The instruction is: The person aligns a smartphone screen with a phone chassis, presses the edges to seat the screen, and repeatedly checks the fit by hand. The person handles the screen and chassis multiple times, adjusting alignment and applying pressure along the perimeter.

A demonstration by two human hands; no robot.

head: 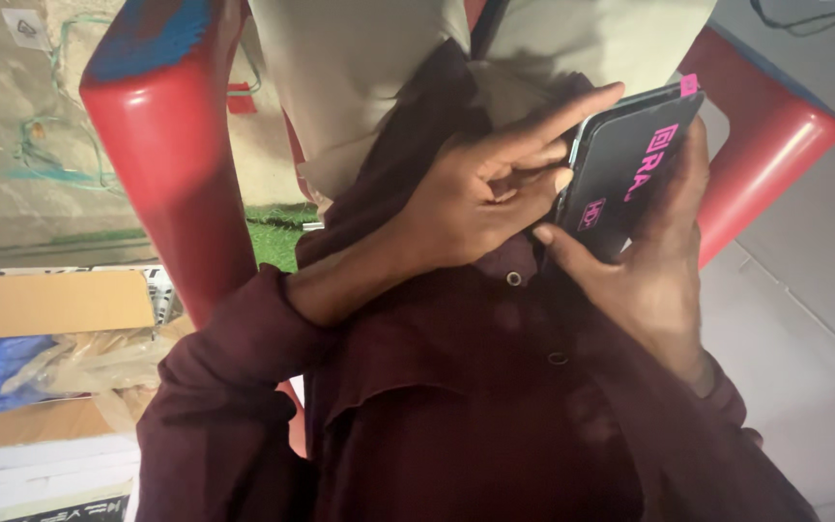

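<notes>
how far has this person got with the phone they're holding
Done: the dark phone is already up at chest height, gripped by the right hand. In hand: the left hand points an index finger along its top edge. Left: cannot tell; the screen faces away, so nothing on it shows.

A person seated in a red chair (171,164) holds a dark phone (630,164) with pink markings against the chest; the right hand (654,256) grips its lower edge, the left hand (480,193) lays an outstretched finger along its top; a maroon shirt (456,406) fills the foreground; a cardboard box (50,302) sits at left.
</notes>
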